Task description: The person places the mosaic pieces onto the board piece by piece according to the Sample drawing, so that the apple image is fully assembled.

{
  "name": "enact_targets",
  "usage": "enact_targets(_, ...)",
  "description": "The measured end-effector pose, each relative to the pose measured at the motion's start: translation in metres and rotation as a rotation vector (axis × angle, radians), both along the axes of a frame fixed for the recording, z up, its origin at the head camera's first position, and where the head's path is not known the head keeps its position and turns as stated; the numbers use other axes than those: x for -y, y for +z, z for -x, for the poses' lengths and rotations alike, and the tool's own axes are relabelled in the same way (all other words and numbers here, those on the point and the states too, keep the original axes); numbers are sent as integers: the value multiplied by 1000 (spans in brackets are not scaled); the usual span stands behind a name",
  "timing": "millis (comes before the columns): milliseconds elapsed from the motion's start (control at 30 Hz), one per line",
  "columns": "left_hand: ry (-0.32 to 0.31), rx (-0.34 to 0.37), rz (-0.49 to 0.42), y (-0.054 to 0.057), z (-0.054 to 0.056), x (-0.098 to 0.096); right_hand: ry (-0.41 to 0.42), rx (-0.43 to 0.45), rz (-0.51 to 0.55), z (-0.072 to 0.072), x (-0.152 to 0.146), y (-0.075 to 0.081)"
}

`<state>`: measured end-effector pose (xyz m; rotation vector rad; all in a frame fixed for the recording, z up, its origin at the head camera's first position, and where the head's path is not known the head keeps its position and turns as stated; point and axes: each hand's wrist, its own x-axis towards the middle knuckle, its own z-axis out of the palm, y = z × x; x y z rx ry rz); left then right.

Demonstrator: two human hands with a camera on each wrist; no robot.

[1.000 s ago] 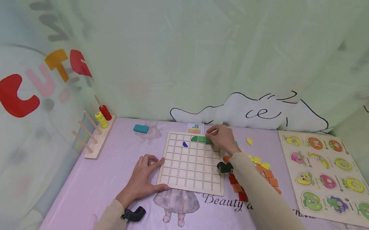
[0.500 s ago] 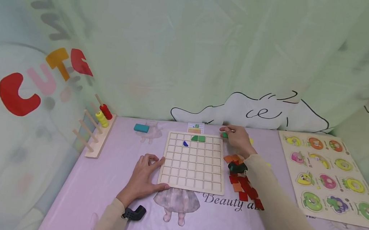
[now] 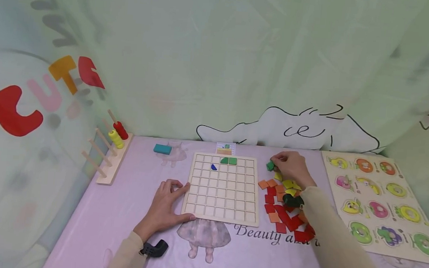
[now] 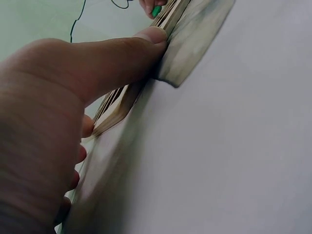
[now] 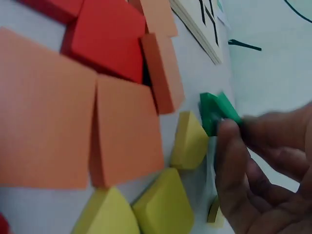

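My left hand (image 3: 167, 206) holds the near left corner of a wooden grid board (image 3: 222, 189); the index finger lies at its left edge, the thumb at its front edge. On the board's back row sit two green tiles (image 3: 232, 161), one with a curved side, and a small blue piece (image 3: 213, 167) lies a row nearer. To the right of the board, my right hand (image 3: 291, 167) pinches a thin green tile (image 5: 227, 106) between thumb and fingers. Another green piece (image 5: 208, 113) shows right behind it, close over the table.
Red (image 3: 280, 227), orange (image 3: 274, 217) and yellow tiles (image 3: 290, 184) are heaped below my right hand. A small pattern card (image 3: 225, 148) lies behind the board. A fruit puzzle board (image 3: 379, 201) is at the right, a peg stand (image 3: 111, 163) and a teal block (image 3: 162, 149) at the left.
My right hand has lifted a green tile off the board's back row and carried it right, to beside the tile heap. Two green tiles stay on that row. The left hand has kept its place.
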<state>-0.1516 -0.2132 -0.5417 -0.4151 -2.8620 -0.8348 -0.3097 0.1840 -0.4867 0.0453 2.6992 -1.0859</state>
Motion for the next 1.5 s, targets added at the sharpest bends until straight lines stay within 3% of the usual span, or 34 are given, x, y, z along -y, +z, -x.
enact_targets(133,0,-14,0,-1,0,0,48,1,19,-1,-6,2)
enact_targets(433,7,-12,-2,-2,-1,0,217,-75,-75,-1,-15,-7)
enact_targets(733,8,-17,-3,-5,-3,0,142,-140,-53,-5,-16,-15)
enact_targets(1000,4,-17,-3,-4,-2,0,-3,-172,76,-4,-13,-18)
enact_targets(1267,0,-22,5,-2,-2,1,34,-191,188,-2,0,-18)
enact_targets(1500,-27,-58,-10,-1,0,1,123,-112,195,3,33,-15)
